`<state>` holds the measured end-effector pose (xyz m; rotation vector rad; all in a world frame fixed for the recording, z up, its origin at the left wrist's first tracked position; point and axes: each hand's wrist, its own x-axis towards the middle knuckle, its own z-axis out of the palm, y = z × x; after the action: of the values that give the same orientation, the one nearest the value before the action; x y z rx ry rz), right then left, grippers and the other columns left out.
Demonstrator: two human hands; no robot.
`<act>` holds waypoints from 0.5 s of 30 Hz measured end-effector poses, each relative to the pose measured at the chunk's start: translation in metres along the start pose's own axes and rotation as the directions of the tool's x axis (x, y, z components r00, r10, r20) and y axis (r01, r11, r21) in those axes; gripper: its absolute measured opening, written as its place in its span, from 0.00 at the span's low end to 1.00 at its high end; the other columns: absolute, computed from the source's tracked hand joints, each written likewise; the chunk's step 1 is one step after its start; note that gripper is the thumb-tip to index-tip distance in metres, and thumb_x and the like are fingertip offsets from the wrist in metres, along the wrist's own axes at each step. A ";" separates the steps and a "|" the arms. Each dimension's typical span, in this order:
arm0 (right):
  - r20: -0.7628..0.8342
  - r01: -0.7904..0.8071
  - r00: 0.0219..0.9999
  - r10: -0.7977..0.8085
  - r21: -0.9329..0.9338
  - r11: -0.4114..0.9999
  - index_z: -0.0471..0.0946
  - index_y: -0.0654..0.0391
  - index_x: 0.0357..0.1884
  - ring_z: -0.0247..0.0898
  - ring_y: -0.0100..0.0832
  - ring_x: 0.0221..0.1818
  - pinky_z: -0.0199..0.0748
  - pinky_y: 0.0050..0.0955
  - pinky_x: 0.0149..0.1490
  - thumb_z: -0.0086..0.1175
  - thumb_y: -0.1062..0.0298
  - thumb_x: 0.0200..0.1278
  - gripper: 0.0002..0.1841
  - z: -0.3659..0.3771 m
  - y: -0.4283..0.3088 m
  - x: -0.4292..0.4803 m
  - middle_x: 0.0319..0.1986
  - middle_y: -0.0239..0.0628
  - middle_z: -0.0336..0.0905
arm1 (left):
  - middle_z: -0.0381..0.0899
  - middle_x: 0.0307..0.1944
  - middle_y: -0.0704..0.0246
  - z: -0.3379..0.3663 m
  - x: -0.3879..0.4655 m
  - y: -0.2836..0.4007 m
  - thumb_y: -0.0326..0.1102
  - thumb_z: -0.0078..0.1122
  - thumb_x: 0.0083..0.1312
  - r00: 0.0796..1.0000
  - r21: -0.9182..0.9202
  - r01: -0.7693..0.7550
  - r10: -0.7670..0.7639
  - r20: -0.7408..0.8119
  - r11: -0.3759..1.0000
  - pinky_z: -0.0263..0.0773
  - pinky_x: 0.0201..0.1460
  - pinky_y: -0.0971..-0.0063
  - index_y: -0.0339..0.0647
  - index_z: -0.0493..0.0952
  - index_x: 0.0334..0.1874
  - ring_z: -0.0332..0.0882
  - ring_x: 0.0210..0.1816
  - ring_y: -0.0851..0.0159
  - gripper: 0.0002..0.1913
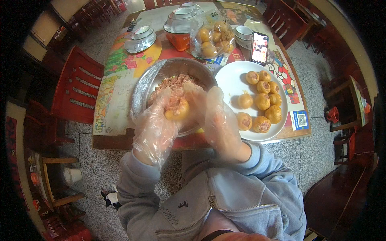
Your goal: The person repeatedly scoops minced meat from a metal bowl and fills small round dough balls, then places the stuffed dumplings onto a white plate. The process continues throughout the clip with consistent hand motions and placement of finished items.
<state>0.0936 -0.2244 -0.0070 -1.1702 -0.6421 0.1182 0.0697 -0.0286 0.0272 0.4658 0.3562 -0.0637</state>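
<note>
Both hands wear clear plastic gloves over the front edge of a steel bowl (208,70) of minced meat filling (181,79). My left hand (156,126) holds a golden fried puff ball (178,112) with pinkish mince at its opening. Close on the ball's right side is my right hand (221,123), blurred; whether its fingers pinch anything is unclear. Right of the bowl, a white plate (226,76) carries several golden balls, many showing meat at the top, such as the stuffed ball (261,124). One smooth ball (245,101) there shows no meat.
Behind the bowl stands a clear bag of golden balls (212,39). A phone (259,48) leans upright behind the plate, by stacked cups (243,32). More crockery (140,39) is at the back left. A red chair (78,87) stands left; a black-and-white animal (111,198) is on the floor.
</note>
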 end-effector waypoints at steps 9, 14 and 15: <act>-0.030 -0.060 0.998 0.063 0.071 0.996 0.65 0.68 0.78 0.73 0.27 0.62 0.71 0.29 0.66 0.54 0.41 0.84 0.40 0.004 -0.005 -0.001 0.63 0.35 0.75 | 0.82 0.66 0.60 0.009 -0.015 -0.001 0.29 0.62 0.80 0.999 0.194 -0.032 0.030 0.012 0.981 0.83 0.62 0.63 0.35 0.78 0.69 0.83 0.65 0.59 0.18; -0.011 -0.071 0.997 0.072 0.124 0.990 0.64 0.69 0.78 0.72 0.27 0.64 0.71 0.28 0.67 0.55 0.41 0.83 0.40 0.005 0.001 -0.001 0.63 0.36 0.75 | 0.83 0.63 0.60 0.006 -0.012 -0.002 0.25 0.58 0.79 0.998 0.211 -0.068 0.065 0.021 0.975 0.83 0.60 0.66 0.35 0.77 0.70 0.84 0.62 0.60 0.19; 0.011 -0.047 0.999 0.046 0.061 0.997 0.64 0.69 0.78 0.72 0.27 0.65 0.71 0.28 0.67 0.54 0.41 0.84 0.40 0.005 0.002 -0.001 0.64 0.36 0.75 | 0.81 0.66 0.59 0.003 -0.011 -0.002 0.26 0.57 0.80 0.997 0.235 -0.072 0.076 -0.009 0.969 0.83 0.63 0.62 0.35 0.74 0.73 0.82 0.65 0.57 0.21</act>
<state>0.0908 -0.2202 -0.0081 -1.1264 -0.6153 0.1818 0.0597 -0.0320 0.0331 0.7136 0.3499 -0.0292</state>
